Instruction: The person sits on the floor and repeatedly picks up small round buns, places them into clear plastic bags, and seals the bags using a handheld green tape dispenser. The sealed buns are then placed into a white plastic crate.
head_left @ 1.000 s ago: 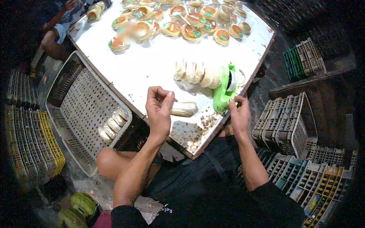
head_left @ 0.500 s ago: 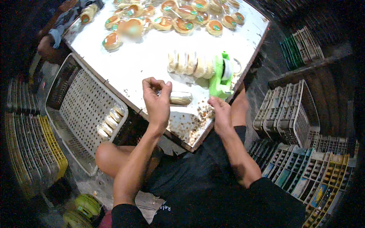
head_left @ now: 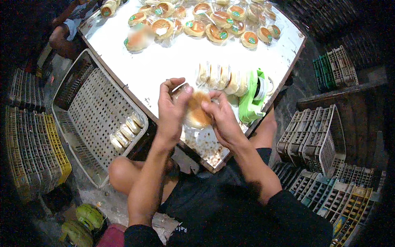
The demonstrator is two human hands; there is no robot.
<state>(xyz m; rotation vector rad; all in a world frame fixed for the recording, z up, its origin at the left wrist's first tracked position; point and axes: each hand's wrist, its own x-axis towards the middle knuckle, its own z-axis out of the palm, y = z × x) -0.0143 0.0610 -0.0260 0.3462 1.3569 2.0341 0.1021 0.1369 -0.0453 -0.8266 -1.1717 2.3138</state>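
Note:
Between my hands, above the near part of the white table, is a round bun (head_left: 198, 110) with a browned face, slightly blurred; it seems to be in clear wrap. My right hand (head_left: 225, 119) is closed on its right edge, thumb pressed onto the browned face. My left hand (head_left: 170, 109) is at the other edge, fingers curled and thumb toward the bun, closed on that side. Just beyond, a row of wrapped buns (head_left: 224, 77) stands on edge, next to a green tape dispenser (head_left: 249, 101).
Many wrapped buns with green labels (head_left: 218, 33) cover the far side of the table (head_left: 173, 61). At left, a grey perforated crate (head_left: 94, 99) holds several wrapped buns. Stacked crates (head_left: 306, 136) stand at right, others (head_left: 33, 144) at far left. A person's arm shows at top left.
The bun, lying by my left hand before, is now raised between both hands with its browned face showing. My right hand has moved left from beside the tape dispenser onto the bun.

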